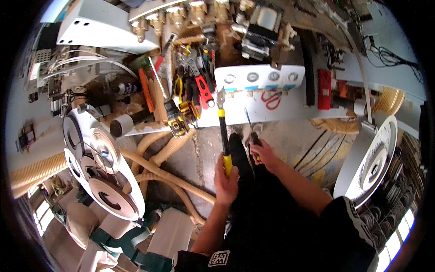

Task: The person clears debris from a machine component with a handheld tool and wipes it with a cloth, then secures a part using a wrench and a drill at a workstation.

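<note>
My left hand (225, 180) is closed around the yellow and black handle of a long tool (223, 131) whose metal head points up toward the white machine panel (253, 97). My right hand (263, 153) grips a thin screwdriver (250, 123) whose shaft points up at the same panel. The two hands are close together, just below the panel's lower edge, above my dark trousers.
Pliers and cutters with red and yellow handles (195, 86) lie on the bench left of the panel. Red scissors (271, 99) rest on the panel. Beige hoses (167, 172) run over the floor. White tape reels (102, 167) stand at left, another reel disc (374, 158) at right.
</note>
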Tool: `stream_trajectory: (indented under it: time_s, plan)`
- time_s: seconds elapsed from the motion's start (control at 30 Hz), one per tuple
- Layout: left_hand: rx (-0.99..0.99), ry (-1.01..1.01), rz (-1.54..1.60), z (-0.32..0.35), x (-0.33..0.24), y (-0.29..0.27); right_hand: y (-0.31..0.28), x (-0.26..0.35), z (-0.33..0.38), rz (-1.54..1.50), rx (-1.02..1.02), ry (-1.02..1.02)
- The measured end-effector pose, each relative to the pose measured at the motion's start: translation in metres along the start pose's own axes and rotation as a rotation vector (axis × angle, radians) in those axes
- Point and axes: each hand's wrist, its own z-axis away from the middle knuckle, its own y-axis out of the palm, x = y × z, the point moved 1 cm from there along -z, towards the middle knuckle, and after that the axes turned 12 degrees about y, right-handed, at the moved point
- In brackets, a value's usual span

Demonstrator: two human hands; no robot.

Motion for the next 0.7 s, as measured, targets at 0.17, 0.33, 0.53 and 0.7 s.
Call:
stream_trajectory:
  time_s: [0.17,0.33,0.53,0.7]
  plan:
    - [0.197,0.134,-0.597,-0.005,0.018,-0.037,-0.024,-0.036,-0.067,0.133,-0.080,-0.040]
    - [0.440,-0.067,-0.906,-0.016,0.005,-0.035,-0.027,-0.078,-0.128,0.673,-0.556,-0.290]
    - [0.666,-0.053,-1.180,-0.030,0.004,0.009,-0.007,-0.058,-0.103,0.770,-0.530,-0.095]
    - [0.737,-0.031,-1.307,-0.037,-0.023,0.045,-0.001,-0.056,-0.104,0.736,-0.528,-0.057]
